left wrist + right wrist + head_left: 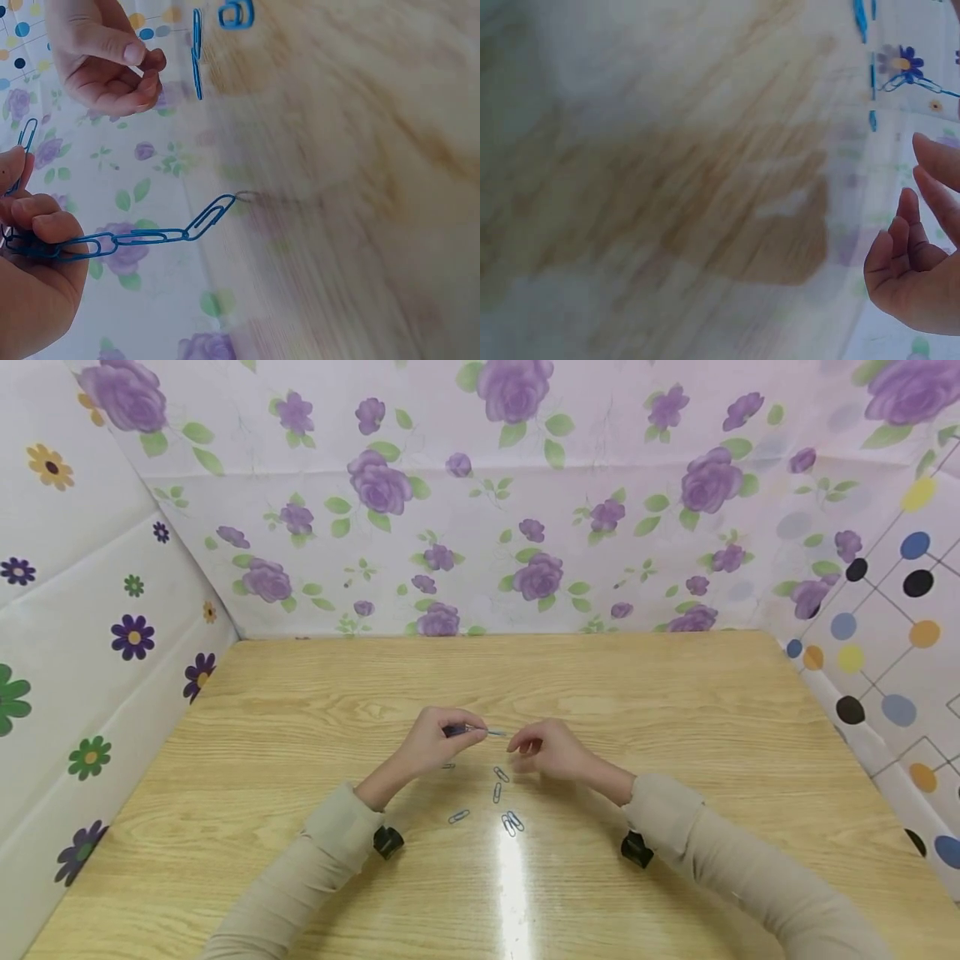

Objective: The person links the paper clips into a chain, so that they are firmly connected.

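My left hand (pixel 442 739) pinches a blue paper clip (pixel 30 135) between thumb and fingertip, its loop sticking out toward the right hand. From that same hand a chain of linked blue paper clips (pixel 150 237) trails down, its low end near the table; part of it is hidden in the palm. Just right of the clip, my right hand (pixel 551 750) hovers above the table with loosely bent fingers and no visible object in them. Below both hands lie loose paper clips, among them one (pixel 501 774) near the right fingers and one (pixel 459 817) further left.
The wood-grain table (pixel 315 693) has a shiny light streak at its front middle. Closer to the person, two more paper clips (pixel 515 821) lie side by side. A flowered cloth (pixel 540 577) stands behind, with patterned sheets at both sides.
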